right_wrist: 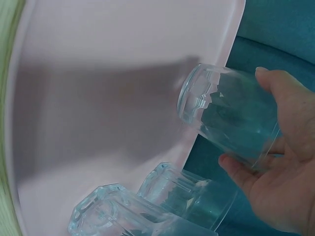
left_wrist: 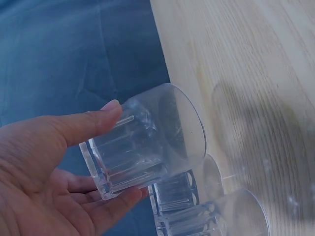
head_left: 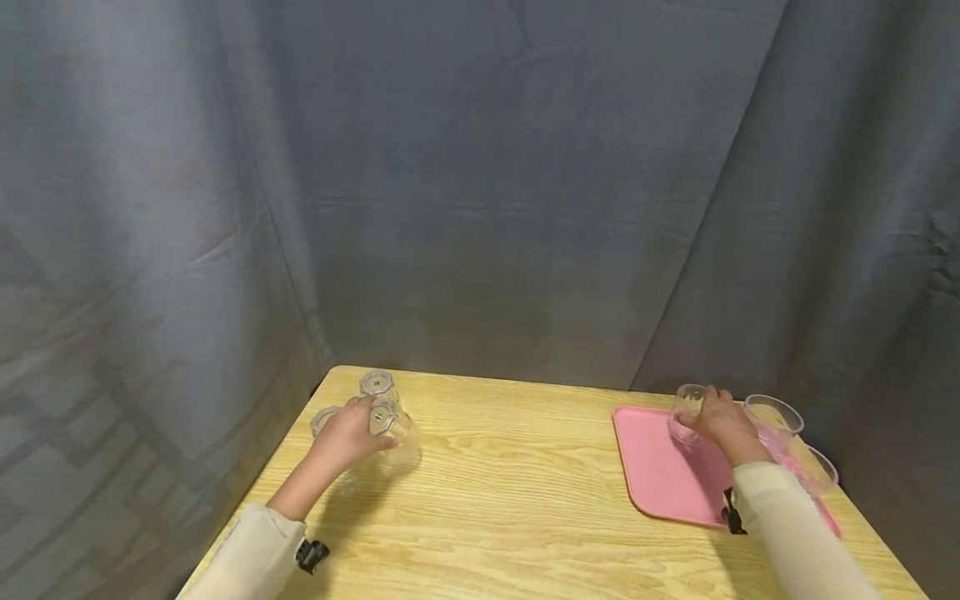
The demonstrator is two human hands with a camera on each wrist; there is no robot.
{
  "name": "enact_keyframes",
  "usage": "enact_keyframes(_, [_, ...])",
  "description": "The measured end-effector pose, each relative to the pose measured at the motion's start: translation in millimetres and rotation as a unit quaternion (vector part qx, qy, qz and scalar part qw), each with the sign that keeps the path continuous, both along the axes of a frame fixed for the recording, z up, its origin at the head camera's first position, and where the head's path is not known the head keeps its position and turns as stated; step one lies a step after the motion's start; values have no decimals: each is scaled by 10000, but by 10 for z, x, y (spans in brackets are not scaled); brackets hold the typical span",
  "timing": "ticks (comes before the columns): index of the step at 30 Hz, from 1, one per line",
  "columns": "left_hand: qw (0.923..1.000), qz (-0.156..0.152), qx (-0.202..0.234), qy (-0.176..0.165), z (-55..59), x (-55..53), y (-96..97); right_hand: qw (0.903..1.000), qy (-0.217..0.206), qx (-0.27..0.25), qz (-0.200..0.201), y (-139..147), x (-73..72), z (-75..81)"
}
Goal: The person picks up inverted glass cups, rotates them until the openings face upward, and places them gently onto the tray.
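Observation:
My left hand (head_left: pixel 348 429) grips a clear plastic tumbler (left_wrist: pixel 147 137) around its faceted base, with the rim facing down, close over the table. Two similar upside-down tumblers stand beside it: one nearer in the left wrist view (left_wrist: pixel 219 216), the other partly hidden behind. At the right, my right hand (head_left: pixel 723 423) holds another clear tumbler (right_wrist: pixel 236 108) near its rim, thumb on one side and fingers on the other. That tumbler is base down, at the far part of a pink tray (head_left: pixel 660 475). Two more upright tumblers (head_left: pixel 775 412) (right_wrist: pixel 133 214) are on the tray's right side.
The light wooden table (head_left: pixel 510 475) stretches between the two groups of tumblers. Grey curtains (head_left: pixel 480 208) hang right behind the table and along both sides. Black wrist straps (head_left: pixel 311 554) sit over the pale sleeves.

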State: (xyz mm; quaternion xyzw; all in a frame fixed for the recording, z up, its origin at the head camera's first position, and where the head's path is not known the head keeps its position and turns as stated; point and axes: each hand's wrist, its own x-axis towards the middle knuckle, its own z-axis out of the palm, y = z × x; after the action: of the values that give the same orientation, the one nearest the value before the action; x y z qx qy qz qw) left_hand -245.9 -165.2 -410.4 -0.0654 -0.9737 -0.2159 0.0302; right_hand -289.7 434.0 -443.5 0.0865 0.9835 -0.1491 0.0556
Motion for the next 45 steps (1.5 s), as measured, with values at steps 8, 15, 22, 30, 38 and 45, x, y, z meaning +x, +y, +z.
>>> enact_keyframes(8, [9996, -77, 261, 118, 58, 45, 66, 9998, -22, -88, -171, 13, 9, 3])
enact_keyframes(15, [9986, -91, 516, 99, 87, 87, 131, 9993, -154, -96, -322, 4, 67, 43])
enact_keyframes(22, [9968, -48, 789, 127, 91, 116, 176, 9989, 440, -14, -186, -65, 174, 88])
enact_keyframes(30, [9934, 58, 1133, 192, 109, 127, 247, 9901, 1396, -72, 93, -190, 290, 77])
enact_keyframes(38, [9850, 37, 1720, 141, 103, 152, 324, 9709, 2318, -424, 433, -360, 469, 68])
enact_keyframes(45, [9777, 105, 2094, 95, 86, 177, 389, 9611, 2653, -570, 511, -503, 611, 72])
